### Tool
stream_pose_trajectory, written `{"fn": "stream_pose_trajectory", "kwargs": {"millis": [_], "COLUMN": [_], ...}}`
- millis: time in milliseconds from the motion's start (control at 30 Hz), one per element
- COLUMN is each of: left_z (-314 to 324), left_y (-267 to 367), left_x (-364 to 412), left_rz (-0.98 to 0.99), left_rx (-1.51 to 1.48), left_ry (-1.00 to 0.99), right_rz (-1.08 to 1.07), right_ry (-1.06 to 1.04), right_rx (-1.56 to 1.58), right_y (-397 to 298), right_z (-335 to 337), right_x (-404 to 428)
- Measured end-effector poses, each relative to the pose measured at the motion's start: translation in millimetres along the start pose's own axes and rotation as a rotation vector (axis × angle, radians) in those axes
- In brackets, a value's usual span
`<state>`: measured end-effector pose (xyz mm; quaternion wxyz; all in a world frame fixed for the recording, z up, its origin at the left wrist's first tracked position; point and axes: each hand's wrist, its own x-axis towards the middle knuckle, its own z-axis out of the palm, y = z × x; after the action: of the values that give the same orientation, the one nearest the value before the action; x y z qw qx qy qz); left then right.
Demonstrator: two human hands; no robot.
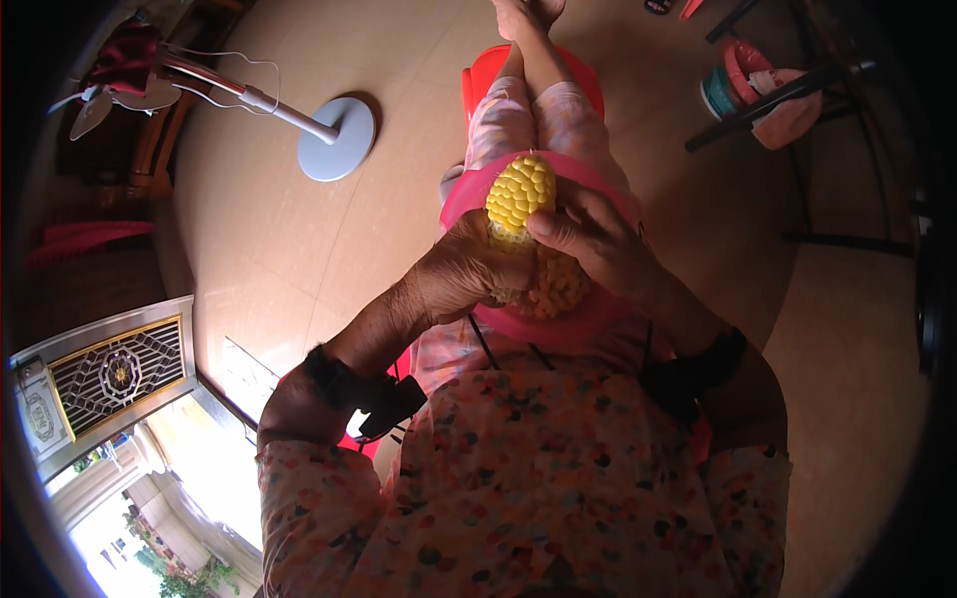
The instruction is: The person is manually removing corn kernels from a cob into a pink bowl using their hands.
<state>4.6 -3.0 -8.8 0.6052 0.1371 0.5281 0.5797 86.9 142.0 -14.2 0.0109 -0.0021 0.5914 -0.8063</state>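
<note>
A yellow ear of corn [521, 193] points away from me above my lap, its far end full of kernels and a pale stripped band of cob showing nearer me. My left hand [478, 258] is wrapped around the lower part of the cob. At the ear's right side, my right hand [591, 235] has its thumb against the kernels by the stripped band; its other fingers are partly hidden. Beneath both hands a pink basin [516, 329] rests on my lap. Loose corn kernels [557, 288] lie inside it.
A red plastic stool [478, 82] is under my outstretched legs. To the left stands a pedestal fan with a round grey base [336, 140]. Buckets [736, 78] sit by dark metal legs [755, 112] at the right. A metal door [112, 374] opens at the lower left.
</note>
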Motion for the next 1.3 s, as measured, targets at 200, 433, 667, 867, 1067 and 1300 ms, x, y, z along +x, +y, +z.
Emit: {"fn": "stream_pose_trajectory", "kwargs": {"millis": [200, 433, 667, 867, 1067, 1300], "left_z": [1, -2, -2, -3, -6, -4], "left_y": [-1, -1, -8, -1, -1, 3], "left_x": [0, 1, 3, 2, 3, -1], "left_rz": [-0.02, -0.011, 0.007, -0.019, -0.035, -0.026], "left_rx": [-0.034, -0.023, -0.076, -0.078, -0.152, -0.245], "left_ry": [-0.001, -0.046, -0.04, -0.096, -0.159, -0.173], "right_rz": [0.024, 0.004, 0.067, 0.014, -0.011, -0.002], "right_ry": [0.023, 0.014, -0.015, -0.043, -0.076, -0.063], "right_rx": [-0.006, 0.085, 0.103, 0.14, 0.093, 0.152], "right_y": [5, 14, 14, 8, 13, 8], "right_z": [1, 0, -1, -3, -7, -3], "right_x": [1, 1, -2, -1, 2, 1]}}
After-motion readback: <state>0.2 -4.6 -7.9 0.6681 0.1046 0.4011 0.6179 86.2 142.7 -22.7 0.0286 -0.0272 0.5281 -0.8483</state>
